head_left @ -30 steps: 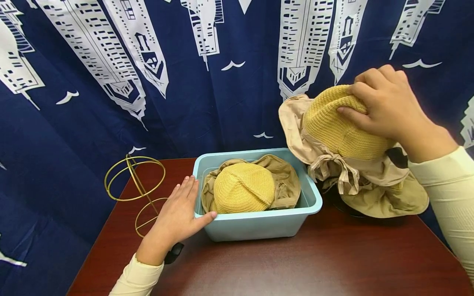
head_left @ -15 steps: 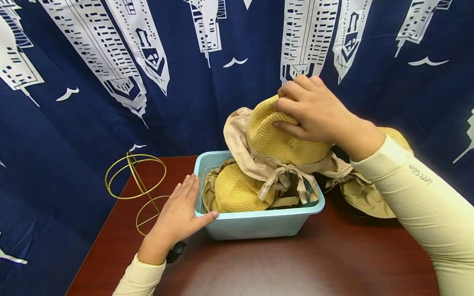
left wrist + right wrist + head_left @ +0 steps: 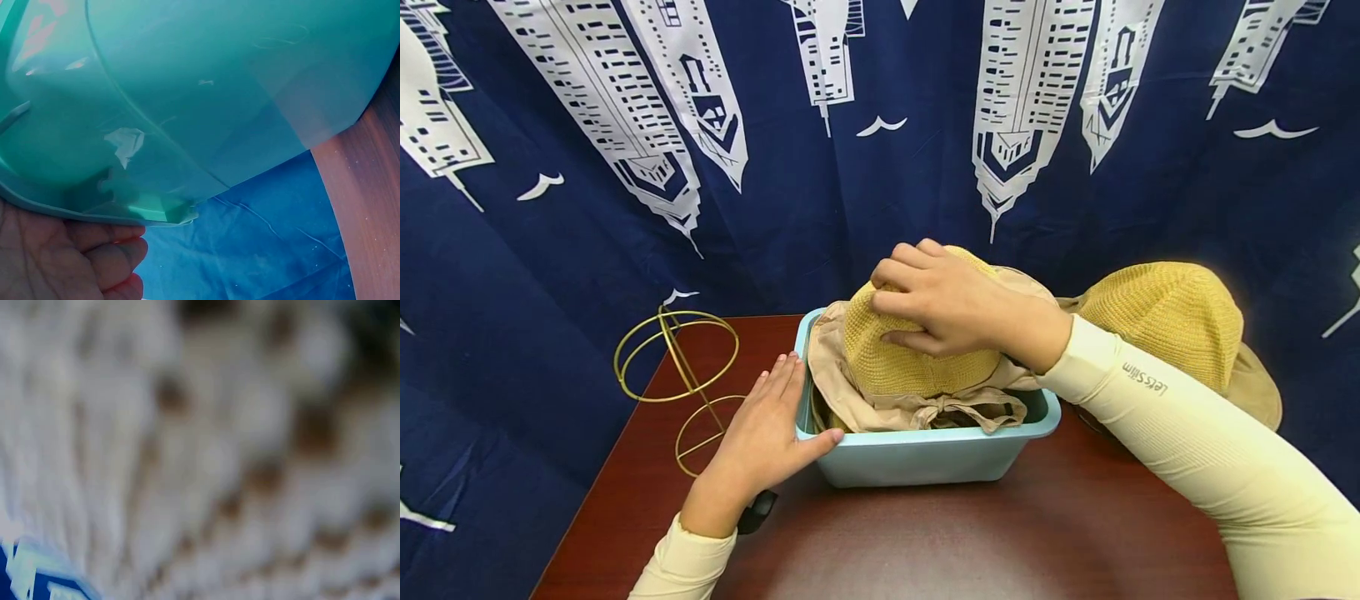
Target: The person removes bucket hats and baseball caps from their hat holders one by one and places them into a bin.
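Note:
My right hand (image 3: pixel 951 302) grips the crown of a yellow woven sun hat (image 3: pixel 887 358) with a beige cloth brim and a tied bow. That hat sits within the rim of a light blue plastic bin (image 3: pixel 925 462), covering most of what lies beneath it. The right wrist view is filled by its blurred weave. My left hand (image 3: pixel 767 425) rests on the bin's left rim, fingers straight along the edge and thumb at the front corner. In the left wrist view, the fingers (image 3: pixel 112 256) lie against the underside of the bin's rim (image 3: pixel 125 219).
Another yellow hat (image 3: pixel 1168 321) with an olive brim stands at the right, partly behind my right sleeve. To the left is a gold wire hat stand (image 3: pixel 688 383). A navy curtain (image 3: pixel 775 208) with white buildings hangs behind the dark red table (image 3: pixel 925 542).
My right hand has carried the sun hat leftward from the right side and lowered it into the bin, over the hat inside. The left hand has stayed on the rim.

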The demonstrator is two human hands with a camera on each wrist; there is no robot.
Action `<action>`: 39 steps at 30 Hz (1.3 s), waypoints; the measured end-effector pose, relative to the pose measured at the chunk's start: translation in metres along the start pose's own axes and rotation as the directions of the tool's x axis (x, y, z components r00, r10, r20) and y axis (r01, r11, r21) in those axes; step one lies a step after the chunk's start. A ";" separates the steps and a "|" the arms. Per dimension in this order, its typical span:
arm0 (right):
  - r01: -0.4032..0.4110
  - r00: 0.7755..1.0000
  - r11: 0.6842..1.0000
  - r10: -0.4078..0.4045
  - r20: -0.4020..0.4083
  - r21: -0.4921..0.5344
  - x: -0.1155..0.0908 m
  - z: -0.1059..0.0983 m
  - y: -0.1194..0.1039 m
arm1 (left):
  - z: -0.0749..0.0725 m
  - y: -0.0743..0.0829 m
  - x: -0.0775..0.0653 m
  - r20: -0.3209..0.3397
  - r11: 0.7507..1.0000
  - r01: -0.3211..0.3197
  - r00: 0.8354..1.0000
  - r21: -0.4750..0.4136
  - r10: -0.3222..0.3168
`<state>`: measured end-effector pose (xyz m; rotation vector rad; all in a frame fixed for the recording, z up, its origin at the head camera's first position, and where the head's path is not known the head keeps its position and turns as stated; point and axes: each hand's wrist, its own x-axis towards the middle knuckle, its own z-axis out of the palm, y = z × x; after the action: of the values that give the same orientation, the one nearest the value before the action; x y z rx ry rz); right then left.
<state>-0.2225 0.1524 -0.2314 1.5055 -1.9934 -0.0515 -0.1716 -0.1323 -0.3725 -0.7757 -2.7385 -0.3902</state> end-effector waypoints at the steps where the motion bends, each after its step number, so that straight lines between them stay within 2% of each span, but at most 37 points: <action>1: 0.006 1.000 1.000 -0.006 0.004 0.014 0.002 0.004 -0.004 | 0.000 0.000 0.000 0.000 1.000 0.000 1.000 0.000 0.000; 6: -0.011 0.999 0.997 0.008 0.039 0.080 0.005 0.025 -0.017 | 0.000 -0.001 0.001 -0.004 1.000 -0.010 1.000 0.011 0.010; 10: -0.050 0.989 0.992 0.033 0.144 0.114 0.003 0.043 -0.024 | -0.001 -0.003 0.000 0.003 1.000 -0.004 1.000 0.015 0.004; 13: -0.069 0.977 0.989 0.041 0.209 0.131 0.000 0.049 -0.027 | -0.001 -0.003 -0.002 0.007 1.000 0.001 1.000 0.004 -0.001; 17: -0.110 0.968 0.986 0.078 0.240 0.123 -0.007 0.035 -0.027 | 0.001 -0.001 -0.001 0.002 1.000 -0.005 1.000 -0.004 0.005; 23: -0.183 0.957 0.983 0.176 0.232 0.011 -0.027 0.004 -0.020 | 0.000 0.000 -0.001 0.000 1.000 -0.004 1.000 0.006 0.004; 27: -0.289 0.918 0.957 0.281 0.282 -0.013 -0.045 0.002 -0.009 | -0.002 -0.001 -0.001 0.005 1.000 -0.003 1.000 0.012 0.003; 30: -0.376 0.876 0.927 0.348 0.335 0.020 -0.055 0.007 -0.001 | -0.002 -0.001 -0.001 0.009 1.000 -0.001 1.000 0.017 0.001; 32: -0.414 0.856 0.909 0.369 0.361 0.052 -0.060 0.012 0.004 | -0.002 0.000 -0.001 0.010 1.000 0.003 1.000 0.016 -0.003; 36: -0.431 0.845 0.898 0.366 0.389 0.091 -0.065 0.022 0.011 | -0.001 0.001 -0.001 0.010 1.000 0.002 1.000 0.017 -0.002; 39: -0.406 0.849 0.909 0.337 0.408 0.095 -0.065 0.031 0.014 | -0.001 0.002 -0.002 0.009 1.000 -0.001 1.000 0.024 0.001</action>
<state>-0.2407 0.2039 -0.2801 1.2498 -2.6451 -0.0043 -0.1692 -0.1321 -0.3718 -0.7747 -2.7460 -0.3538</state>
